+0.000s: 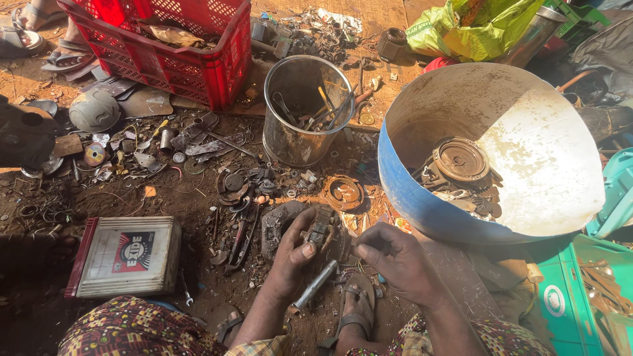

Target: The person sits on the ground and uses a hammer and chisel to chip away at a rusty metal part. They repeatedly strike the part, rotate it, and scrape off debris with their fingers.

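Observation:
My left hand [290, 254] grips a small dark rusty metal part [321, 227] and holds it against a round grimy metal piece [280, 224] on the dirt. A silver metal rod [315, 285] lies slanted under that hand; whether the hand holds it is unclear. My right hand [395, 257] is beside the part, fingers curled at its right edge, pinching something too small to make out. A sandalled foot [358, 304] rests below both hands.
A cut blue drum [422, 204] with scrap speaker parts stands at right. A steel can [290, 142] of tools, a red crate [198, 62], a white battery [125, 254] and scattered metal scrap [237, 184] surround me. Another person's sandalled feet [39, 36] are at top left.

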